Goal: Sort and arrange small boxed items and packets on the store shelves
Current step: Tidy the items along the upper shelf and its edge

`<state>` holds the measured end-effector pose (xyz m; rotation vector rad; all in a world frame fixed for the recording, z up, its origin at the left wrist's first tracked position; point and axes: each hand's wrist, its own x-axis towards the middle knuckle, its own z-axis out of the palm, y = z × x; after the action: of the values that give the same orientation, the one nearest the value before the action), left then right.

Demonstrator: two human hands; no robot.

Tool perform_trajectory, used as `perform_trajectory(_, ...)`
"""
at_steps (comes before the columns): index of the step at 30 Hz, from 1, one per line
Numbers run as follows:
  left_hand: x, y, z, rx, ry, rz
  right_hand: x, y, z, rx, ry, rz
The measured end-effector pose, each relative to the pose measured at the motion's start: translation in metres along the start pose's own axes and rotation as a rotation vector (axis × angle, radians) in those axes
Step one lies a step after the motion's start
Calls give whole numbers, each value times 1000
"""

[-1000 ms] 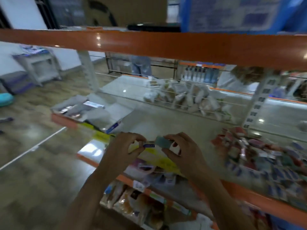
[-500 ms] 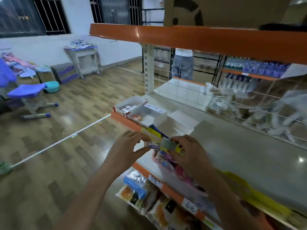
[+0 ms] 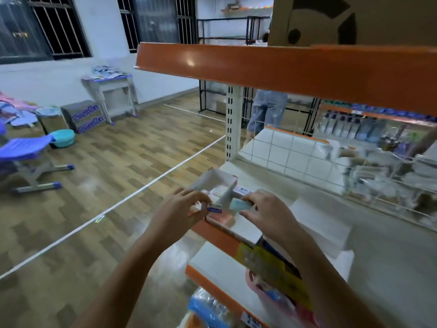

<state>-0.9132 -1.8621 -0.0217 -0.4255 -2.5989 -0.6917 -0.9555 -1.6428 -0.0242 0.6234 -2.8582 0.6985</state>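
At frame centre, the left hand (image 3: 183,207) pinched a small white-and-blue box (image 3: 214,207); the right hand (image 3: 267,213) gripped a pale teal packet (image 3: 240,205) — both just above the open white cardboard tray (image 3: 218,183). Best lowered squarely, edges aligned — not dropped.
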Motion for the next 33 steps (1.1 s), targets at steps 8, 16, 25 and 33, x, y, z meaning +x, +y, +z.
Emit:
perform_trajectory(8, 59, -57, 17, -76, -99, 59, 53, 13, 44, -156, -242, 190)
perform_trajectory(16, 100, -80, 33, -181, -242, 193, 58, -3, 60, -84, -247, 363)
perform_trajectory(25, 130, -89, 45, -262, -410, 355, 52, -19, 66, -2, -148, 543)
perform_trajectory(33, 141, -80, 60, -285, -473, 503, 50, -32, 68, 21, -71, 677)
